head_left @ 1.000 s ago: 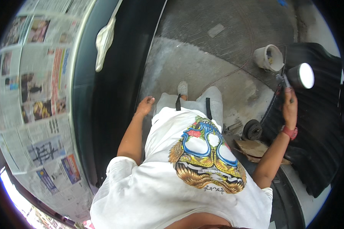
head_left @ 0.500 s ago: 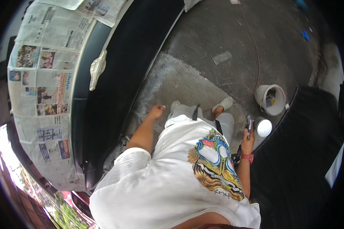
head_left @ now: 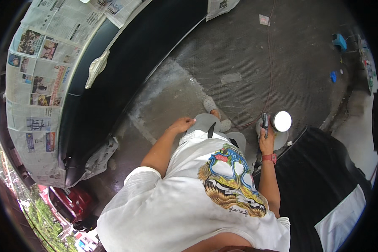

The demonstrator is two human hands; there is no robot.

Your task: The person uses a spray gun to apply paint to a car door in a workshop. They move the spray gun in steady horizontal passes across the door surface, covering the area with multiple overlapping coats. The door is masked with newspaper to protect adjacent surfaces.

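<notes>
My right hand (head_left: 266, 143), with a red watch on its wrist, is wrapped round the grip of a spray gun (head_left: 265, 120). A round cup with a white top (head_left: 282, 122) sits on the gun. My left hand (head_left: 182, 125) hangs beside my grey trouser leg, fingers loosely stretched and nothing seen in them. Left of it stands a dark car body panel (head_left: 113, 94) with a door handle wrapped in pale covering (head_left: 97, 68). Newspaper sheets (head_left: 46, 80) mask the part above the handle.
A pale bucket (head_left: 280, 142) stands partly hidden behind the cup. A hose (head_left: 269, 63) runs over the dark concrete floor (head_left: 239, 50). Black cloth (head_left: 319, 168) drapes at the right. A blue object (head_left: 339, 41) lies far right; a red car (head_left: 71, 203) stands at lower left.
The view has shifted and my feet have stepped. My left hand has come closer to my leg, its fingers looser. The spray gun has moved forward, now covering part of the bucket.
</notes>
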